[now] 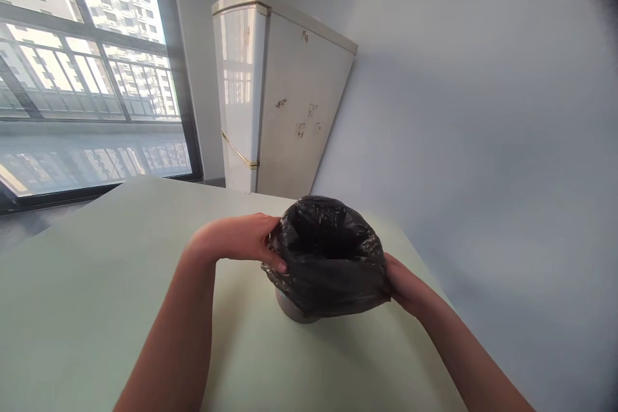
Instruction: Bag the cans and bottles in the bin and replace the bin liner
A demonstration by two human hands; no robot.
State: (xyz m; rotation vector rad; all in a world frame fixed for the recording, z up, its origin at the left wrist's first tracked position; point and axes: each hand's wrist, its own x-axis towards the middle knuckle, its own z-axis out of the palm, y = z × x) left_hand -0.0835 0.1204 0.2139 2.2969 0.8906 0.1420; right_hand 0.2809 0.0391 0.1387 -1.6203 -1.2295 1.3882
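Your left hand [248, 238] pinches the black bag [338, 286] at left; right hand [404, 283] touches its right, can't tell if gripping. Bag drapes a container [294, 309] on the surface [130, 270], right part; uneven tugging could tear or tip it.

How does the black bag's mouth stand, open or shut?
Open: the black bag hangs over the container, and its dark hollow shows between the left hand and right hand.
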